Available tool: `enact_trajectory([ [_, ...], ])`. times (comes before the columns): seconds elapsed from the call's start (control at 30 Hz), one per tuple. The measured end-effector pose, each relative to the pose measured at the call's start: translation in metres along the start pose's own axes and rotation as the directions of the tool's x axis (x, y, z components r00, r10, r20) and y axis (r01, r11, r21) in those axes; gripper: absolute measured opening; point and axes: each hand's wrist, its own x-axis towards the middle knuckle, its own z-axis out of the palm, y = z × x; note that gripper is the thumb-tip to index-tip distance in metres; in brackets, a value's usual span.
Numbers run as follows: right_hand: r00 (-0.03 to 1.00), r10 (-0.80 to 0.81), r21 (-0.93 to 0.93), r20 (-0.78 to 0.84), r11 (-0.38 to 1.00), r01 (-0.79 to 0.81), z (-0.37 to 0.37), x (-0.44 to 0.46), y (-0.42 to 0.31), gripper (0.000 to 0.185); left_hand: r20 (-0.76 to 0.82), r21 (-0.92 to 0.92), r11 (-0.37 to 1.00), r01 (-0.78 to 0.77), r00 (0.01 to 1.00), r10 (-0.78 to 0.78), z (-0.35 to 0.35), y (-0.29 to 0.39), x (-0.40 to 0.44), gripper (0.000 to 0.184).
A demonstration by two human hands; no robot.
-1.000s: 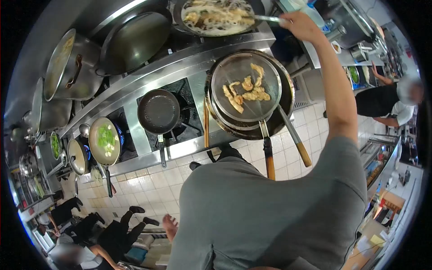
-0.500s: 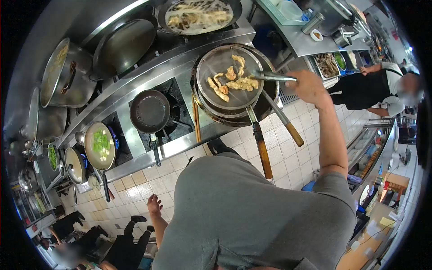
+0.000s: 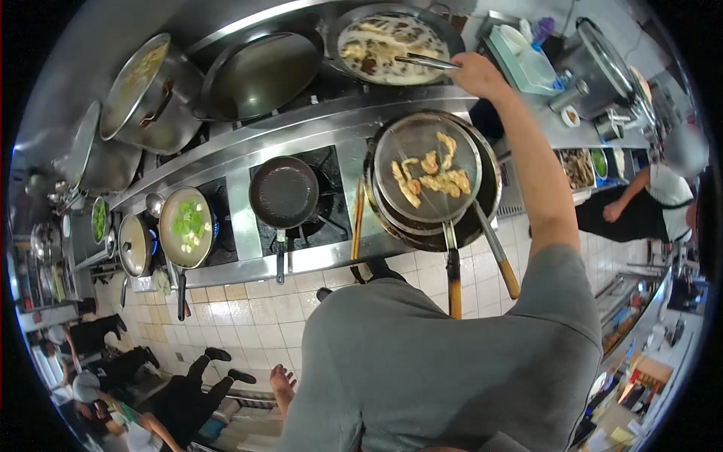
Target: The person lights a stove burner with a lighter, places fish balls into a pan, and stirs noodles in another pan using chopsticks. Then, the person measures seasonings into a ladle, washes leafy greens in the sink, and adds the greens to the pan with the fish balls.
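Observation:
Metal tongs (image 3: pixel 429 62) are held in my right hand (image 3: pixel 480 77), their tips over the wok of bubbling oil (image 3: pixel 388 49) where pale battered pieces fry. Below it, several fried pieces (image 3: pixel 444 181) lie in a round mesh strainer (image 3: pixel 399 147) resting over a large dark pan (image 3: pixel 493 184). A second wooden-handled tool (image 3: pixel 497 251) leans beside the strainer's handle. My left hand (image 3: pixel 282 379) hangs low beside my body, fingers loosely apart, with nothing in it.
An empty black frying pan (image 3: pixel 284 192) sits on a burner, chopsticks (image 3: pixel 358 220) to its right. Further left are a pan of greens (image 3: pixel 186 227), a lidded pan (image 3: pixel 135 245) and a tall pot (image 3: pixel 143 98). Co-workers stand at right (image 3: pixel 640 203) and lower left (image 3: pixel 177 403).
My right hand took the tongs from the wok to above the strainer, then back over the wok. My left hand swung out slightly and back. The camera view shifted.

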Motion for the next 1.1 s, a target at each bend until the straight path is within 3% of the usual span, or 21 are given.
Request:
enact_trajectory([
  [0.1,0.998,0.048,-0.021,-0.035,0.999,-0.048,0.033,0.062,-0.033,0.037,0.084,0.048,0.98,-0.195,0.978,0.19,-0.007,-0.052,0.003,0.044],
  [0.17,0.999,0.036,-0.104,-0.012,0.994,-0.037,0.039,0.089,-0.065,0.035,-0.006,-0.073,0.996,0.055,0.998,-0.055,0.003,-0.039,-0.045,0.047],
  [0.23,0.995,0.003,-0.292,0.096,0.956,0.025,0.047,0.114,-0.091,0.032,0.059,-0.288,0.957,-0.021,0.998,0.039,-0.008,-0.141,0.009,0.047],
  [0.27,0.996,-0.011,-0.285,0.093,0.958,0.037,0.059,0.129,-0.095,0.032,0.091,-0.394,0.918,-0.044,0.992,0.086,-0.005,-0.151,0.005,0.048],
  [0.3,0.993,-0.025,-0.322,0.117,0.945,0.062,0.074,0.145,-0.098,0.032,0.047,-0.235,0.971,0.029,0.999,-0.019,-0.003,-0.155,-0.011,0.048],
  [0.33,0.99,-0.036,-0.358,0.14,0.93,0.085,0.081,0.154,-0.1,0.031,0.025,-0.196,0.977,0.087,0.996,-0.084,0.003,-0.146,-0.027,0.048],
  [0.47,0.991,0.048,-0.253,0.125,0.967,-0.014,0.066,0.153,-0.102,0.031,0.025,-0.187,0.974,0.129,0.992,-0.127,0.014,-0.138,-0.046,0.048],
  [0.53,0.997,0.062,-0.086,0.049,0.995,-0.058,0.058,0.148,-0.087,0.033,0.03,-0.192,0.974,0.12,0.993,-0.117,0.017,-0.132,-0.044,0.048],
  [0.63,1.0,-0.014,-0.033,0.006,0.999,0.014,0.028,0.112,-0.073,0.036,0.055,-0.182,0.98,0.086,0.996,-0.077,0.015,-0.132,-0.023,0.048],
  [0.77,1.0,0.007,-0.036,-0.024,0.999,-0.008,0.005,0.063,-0.039,0.036,0.126,-0.185,0.983,-0.016,0.991,0.04,-0.002,-0.126,0.02,0.048],
  [0.83,1.0,-0.011,-0.024,0.022,1.0,0.012,-0.02,0.013,-0.02,0.037,0.297,-0.415,0.901,-0.127,0.917,0.267,-0.014,-0.122,0.056,0.048],
  [0.87,0.997,-0.058,-0.002,0.046,0.998,0.059,-0.033,-0.013,-0.013,0.037,0.189,-0.27,0.96,-0.078,0.973,0.132,-0.02,-0.109,0.061,0.048],
  [0.9,0.998,-0.028,-0.011,0.055,1.0,0.029,-0.045,-0.046,-0.014,0.037,0.075,-0.14,0.99,0.017,0.997,-0.007,-0.007,-0.02,-0.001,0.049],
  [0.97,0.997,-0.025,0.178,0.078,0.984,0.011,-0.067,-0.115,-0.026,0.03,0.087,-0.07,0.997,-0.022,0.996,0.028,-0.006,0.012,0.014,0.049],
  [1.0,0.978,0.07,0.249,0.195,0.961,-0.118,-0.065,-0.139,-0.028,0.029,0.084,-0.029,0.998,-0.057,0.995,0.06,-0.01,0.02,0.023,0.05],
  [1.07,0.978,0.081,0.037,0.19,0.995,-0.09,-0.063,-0.182,-0.052,0.03,0.14,-0.009,0.998,-0.06,0.988,0.061,-0.019,0.04,0.051,0.049],
  [1.1,0.978,0.1,0.031,0.182,0.994,-0.107,-0.061,-0.2,-0.055,0.03,0.155,0.072,0.994,-0.078,0.986,0.066,-0.02,0.054,0.064,0.048],
])
